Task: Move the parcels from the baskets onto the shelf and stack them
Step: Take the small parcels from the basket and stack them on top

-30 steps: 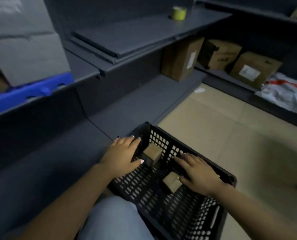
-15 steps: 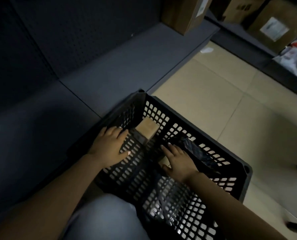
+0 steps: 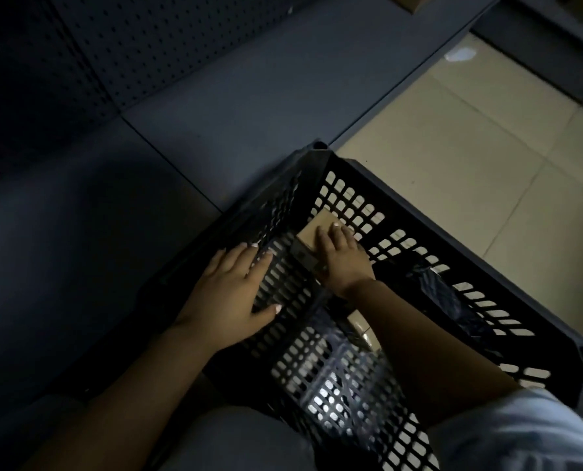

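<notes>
My left hand (image 3: 230, 294) spread flat on the black basket (image 3: 419, 229) wall, my right hand (image 3: 342, 258) over a small cardboard parcel (image 3: 312, 234) inside, seemingly gripping it

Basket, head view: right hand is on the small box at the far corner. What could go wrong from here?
1. The small brown box sits tight in the far corner of the black basket; the right hand lies on top of it, so fingers may not get around it and it could slip on lifting.
2. The left hand only rests flat on the basket's left wall; the basket may shift or tip.
3. The scene is dim; other parcels may be missed.
</notes>
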Demonstrator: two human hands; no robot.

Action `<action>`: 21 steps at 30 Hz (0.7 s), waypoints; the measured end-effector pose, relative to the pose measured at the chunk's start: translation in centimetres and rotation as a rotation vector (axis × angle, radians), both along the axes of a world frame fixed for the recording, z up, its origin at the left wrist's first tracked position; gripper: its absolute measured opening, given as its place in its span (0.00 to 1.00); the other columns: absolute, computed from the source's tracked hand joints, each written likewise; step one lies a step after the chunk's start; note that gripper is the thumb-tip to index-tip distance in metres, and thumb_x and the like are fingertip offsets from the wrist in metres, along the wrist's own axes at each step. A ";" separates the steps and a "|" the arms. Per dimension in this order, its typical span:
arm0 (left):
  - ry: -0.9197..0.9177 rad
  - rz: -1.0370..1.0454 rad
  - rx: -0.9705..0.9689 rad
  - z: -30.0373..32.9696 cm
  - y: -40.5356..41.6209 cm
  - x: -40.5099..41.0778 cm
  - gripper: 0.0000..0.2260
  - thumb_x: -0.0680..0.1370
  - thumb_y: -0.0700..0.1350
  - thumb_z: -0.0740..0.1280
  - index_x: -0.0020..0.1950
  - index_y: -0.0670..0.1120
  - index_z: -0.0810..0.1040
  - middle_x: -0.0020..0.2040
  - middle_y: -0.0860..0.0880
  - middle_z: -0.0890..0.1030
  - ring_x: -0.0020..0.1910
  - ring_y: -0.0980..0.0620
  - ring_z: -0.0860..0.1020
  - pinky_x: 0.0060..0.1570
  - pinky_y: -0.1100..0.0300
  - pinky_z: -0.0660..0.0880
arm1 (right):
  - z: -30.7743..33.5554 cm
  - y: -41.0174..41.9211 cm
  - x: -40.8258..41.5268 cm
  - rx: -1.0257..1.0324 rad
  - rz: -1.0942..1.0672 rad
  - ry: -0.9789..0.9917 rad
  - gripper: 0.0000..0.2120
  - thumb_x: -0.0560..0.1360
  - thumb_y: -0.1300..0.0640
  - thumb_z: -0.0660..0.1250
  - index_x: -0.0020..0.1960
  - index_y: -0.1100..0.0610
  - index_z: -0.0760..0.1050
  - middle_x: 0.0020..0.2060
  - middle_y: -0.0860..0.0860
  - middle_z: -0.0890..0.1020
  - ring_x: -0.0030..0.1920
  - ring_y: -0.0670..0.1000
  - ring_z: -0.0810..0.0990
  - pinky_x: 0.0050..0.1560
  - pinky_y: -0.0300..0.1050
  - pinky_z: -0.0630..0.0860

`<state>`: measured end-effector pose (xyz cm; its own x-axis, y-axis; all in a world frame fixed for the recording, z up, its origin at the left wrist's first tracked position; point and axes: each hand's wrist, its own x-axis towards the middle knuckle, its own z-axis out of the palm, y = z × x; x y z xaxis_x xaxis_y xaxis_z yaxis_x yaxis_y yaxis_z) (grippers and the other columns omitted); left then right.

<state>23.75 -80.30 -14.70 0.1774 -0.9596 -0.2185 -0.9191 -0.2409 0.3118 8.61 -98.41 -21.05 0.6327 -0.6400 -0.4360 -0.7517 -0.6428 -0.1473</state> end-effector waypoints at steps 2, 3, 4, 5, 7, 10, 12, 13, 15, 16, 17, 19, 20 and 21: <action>-0.011 -0.009 0.016 0.0 0.0 0.0 0.43 0.68 0.69 0.44 0.77 0.47 0.55 0.77 0.45 0.59 0.76 0.47 0.53 0.73 0.52 0.46 | -0.6 0.9 0.0 -0.108 -0.024 -0.035 0.42 0.75 0.38 0.61 0.78 0.52 0.42 0.75 0.60 0.56 0.74 0.62 0.53 0.73 0.59 0.54; -0.017 -0.011 0.022 -0.1 0.0 0.0 0.43 0.67 0.69 0.44 0.78 0.48 0.54 0.77 0.46 0.57 0.76 0.47 0.52 0.73 0.52 0.45 | -0.8 1.3 -0.1 -0.152 -0.039 -0.033 0.43 0.75 0.38 0.62 0.78 0.52 0.41 0.72 0.60 0.60 0.72 0.63 0.57 0.72 0.59 0.56; -0.023 -0.011 0.024 -0.1 0.0 0.0 0.43 0.68 0.70 0.44 0.78 0.48 0.53 0.77 0.46 0.56 0.76 0.48 0.51 0.74 0.52 0.45 | -1.0 1.6 -0.3 -0.179 -0.057 -0.019 0.44 0.74 0.39 0.63 0.78 0.52 0.40 0.71 0.61 0.61 0.71 0.63 0.59 0.71 0.59 0.58; -0.026 -0.012 0.028 -0.1 0.0 0.0 0.43 0.68 0.70 0.44 0.78 0.48 0.52 0.77 0.46 0.56 0.77 0.48 0.50 0.74 0.52 0.45 | -1.0 1.9 -0.6 -0.192 -0.074 -0.001 0.45 0.74 0.39 0.64 0.78 0.51 0.39 0.70 0.61 0.61 0.70 0.62 0.59 0.71 0.60 0.59; -0.024 -0.018 0.028 0.0 0.0 -0.1 0.43 0.68 0.70 0.44 0.78 0.48 0.53 0.77 0.46 0.56 0.77 0.48 0.51 0.74 0.51 0.45 | -1.2 2.0 -1.3 -0.207 -0.093 0.012 0.45 0.74 0.39 0.65 0.78 0.48 0.39 0.71 0.61 0.59 0.72 0.62 0.57 0.72 0.60 0.58; -0.026 -0.019 0.032 0.1 0.1 -0.2 0.43 0.67 0.70 0.43 0.78 0.48 0.53 0.77 0.46 0.56 0.76 0.47 0.51 0.74 0.51 0.47 | -1.3 2.0 -2.0 -0.161 -0.114 -0.052 0.43 0.75 0.39 0.64 0.78 0.49 0.42 0.76 0.62 0.50 0.76 0.64 0.47 0.75 0.59 0.50; -0.030 -0.018 0.035 0.0 0.0 -0.2 0.41 0.70 0.69 0.48 0.78 0.48 0.52 0.77 0.46 0.55 0.76 0.47 0.50 0.74 0.51 0.46 | -1.1 1.9 -2.1 -0.097 -0.149 -0.086 0.43 0.74 0.41 0.66 0.78 0.53 0.45 0.76 0.63 0.50 0.75 0.64 0.50 0.75 0.59 0.53; -0.034 -0.019 0.041 0.0 0.0 -0.2 0.40 0.72 0.68 0.52 0.78 0.48 0.51 0.78 0.46 0.55 0.76 0.48 0.49 0.75 0.51 0.46 | -0.9 1.8 -2.3 -0.089 -0.171 -0.095 0.43 0.74 0.42 0.67 0.78 0.54 0.46 0.75 0.63 0.54 0.74 0.64 0.55 0.73 0.59 0.58; -0.044 -0.027 0.060 0.0 0.0 -0.2 0.39 0.74 0.67 0.58 0.78 0.49 0.49 0.78 0.46 0.53 0.77 0.48 0.48 0.75 0.51 0.45 | -0.4 1.8 -2.9 -0.064 -0.209 -0.115 0.46 0.71 0.41 0.70 0.77 0.53 0.45 0.71 0.61 0.59 0.70 0.62 0.60 0.70 0.57 0.63; -0.047 -0.033 0.070 0.0 0.0 -0.2 0.40 0.74 0.67 0.59 0.78 0.49 0.49 0.78 0.47 0.52 0.77 0.48 0.48 0.75 0.51 0.45 | -0.2 1.9 -3.3 -0.033 -0.204 -0.130 0.48 0.70 0.40 0.70 0.77 0.52 0.44 0.70 0.60 0.59 0.69 0.62 0.60 0.69 0.57 0.64; -0.047 -0.042 0.080 0.1 0.0 -0.1 0.40 0.74 0.66 0.59 0.78 0.49 0.48 0.78 0.47 0.52 0.77 0.48 0.47 0.75 0.51 0.45 | 0.1 2.1 -3.8 -0.007 -0.174 -0.142 0.50 0.69 0.39 0.70 0.78 0.52 0.43 0.70 0.60 0.58 0.68 0.61 0.59 0.69 0.56 0.64; -0.050 -0.066 0.091 0.1 0.0 -0.2 0.41 0.74 0.66 0.60 0.78 0.49 0.47 0.78 0.47 0.51 0.77 0.49 0.47 0.75 0.51 0.45 | 0.7 2.9 -4.8 0.012 -0.075 -0.168 0.50 0.69 0.39 0.70 0.78 0.51 0.42 0.69 0.59 0.57 0.68 0.61 0.57 0.69 0.57 0.64; -0.056 -0.083 0.093 0.2 0.0 -0.2 0.42 0.73 0.67 0.61 0.78 0.49 0.46 0.78 0.48 0.50 0.77 0.49 0.47 0.75 0.51 0.45 | 1.2 3.4 -5.2 0.018 -0.033 -0.193 0.50 0.69 0.41 0.70 0.78 0.52 0.43 0.69 0.59 0.57 0.68 0.60 0.57 0.69 0.58 0.64; -0.059 -0.100 0.097 0.3 0.0 -0.2 0.42 0.73 0.67 0.61 0.78 0.49 0.45 0.78 0.48 0.50 0.77 0.49 0.46 0.75 0.51 0.45 | 1.7 3.9 -5.7 0.029 -0.006 -0.227 0.49 0.69 0.43 0.71 0.78 0.53 0.44 0.69 0.59 0.57 0.69 0.60 0.57 0.69 0.57 0.64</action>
<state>23.56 -80.29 -14.39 0.0974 -0.9480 -0.3030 -0.9560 -0.1738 0.2364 2.90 -94.55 -19.34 0.7132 -0.6331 -0.3008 -0.7007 -0.6318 -0.3315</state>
